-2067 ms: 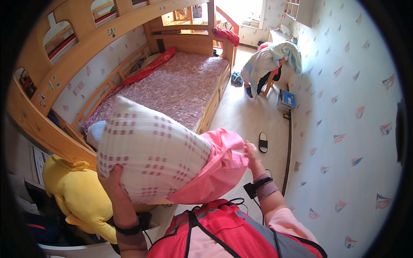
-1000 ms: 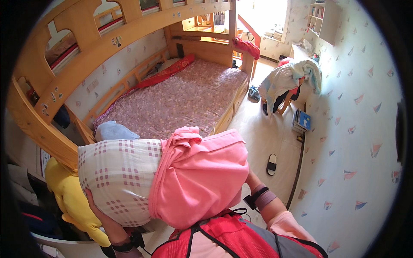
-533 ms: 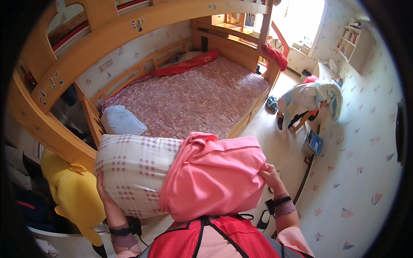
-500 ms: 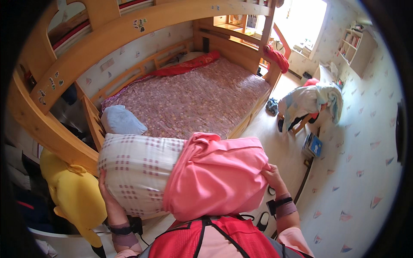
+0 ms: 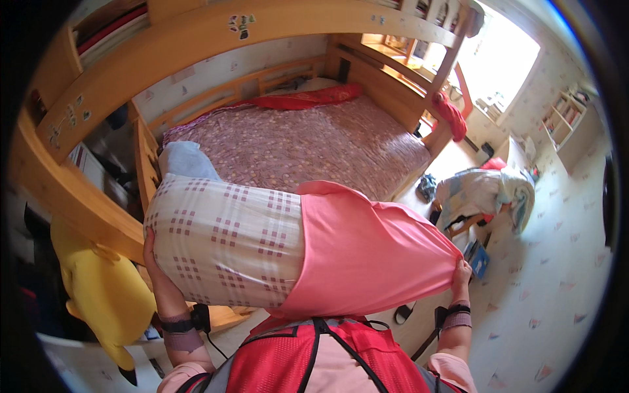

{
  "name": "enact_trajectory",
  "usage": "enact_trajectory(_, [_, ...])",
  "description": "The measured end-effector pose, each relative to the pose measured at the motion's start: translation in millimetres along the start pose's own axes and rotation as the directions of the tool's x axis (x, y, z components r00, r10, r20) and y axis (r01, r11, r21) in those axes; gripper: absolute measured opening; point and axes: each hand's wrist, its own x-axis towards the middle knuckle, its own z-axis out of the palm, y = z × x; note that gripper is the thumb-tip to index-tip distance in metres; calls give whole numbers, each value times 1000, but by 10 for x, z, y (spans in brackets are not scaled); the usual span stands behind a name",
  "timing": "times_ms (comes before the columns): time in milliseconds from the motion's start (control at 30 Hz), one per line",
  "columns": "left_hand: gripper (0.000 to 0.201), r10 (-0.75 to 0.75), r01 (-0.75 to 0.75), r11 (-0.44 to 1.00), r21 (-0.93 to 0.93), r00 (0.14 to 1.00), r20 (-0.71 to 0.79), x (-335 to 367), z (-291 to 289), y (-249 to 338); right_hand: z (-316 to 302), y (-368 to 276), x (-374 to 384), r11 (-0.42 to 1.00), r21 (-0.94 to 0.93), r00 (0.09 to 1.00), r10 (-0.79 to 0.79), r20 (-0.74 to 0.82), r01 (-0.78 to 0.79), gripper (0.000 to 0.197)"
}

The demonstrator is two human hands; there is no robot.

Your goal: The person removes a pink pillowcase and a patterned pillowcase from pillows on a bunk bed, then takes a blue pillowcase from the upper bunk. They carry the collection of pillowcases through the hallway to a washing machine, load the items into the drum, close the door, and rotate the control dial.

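In front of my chest is a pillow (image 5: pixel 226 229) in a white cover with purplish checks. A pink pillowcase (image 5: pixel 373 252) covers its right part, and its cloth narrows to a taut corner on the right. My right hand (image 5: pixel 462 270) is closed on that corner. Against the pillow's left end presses my left hand (image 5: pixel 157 265), its fingers partly hidden at the pillow's edge. Both wrists carry dark straps.
A wooden bunk bed (image 5: pixel 196 49) stands ahead, with a patterned mattress (image 5: pixel 295 141), a red cloth and a light blue cushion (image 5: pixel 187 159). To the left is a yellow plush toy (image 5: pixel 105 295). Clothes cover a chair (image 5: pixel 485 190) at the right, near a wall shelf (image 5: pixel 563 121).
My right hand has moved right with the corner of the pink pillowcase, stretching the bunched cloth out smooth. More of the checked pillow shows. The view has shifted slightly.
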Motion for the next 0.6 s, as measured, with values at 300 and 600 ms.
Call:
enact_trajectory(300, [54,33,-49,988,-149,994,-108,12,-757,-77,-72,340,1763,937,-338,984,-137,-112,92,43])
enact_trajectory(600, [65,231,-267,964,-1,837,-496,-955,-324,-152,-119,652,2746,932,363,999,-38,39,21,26])
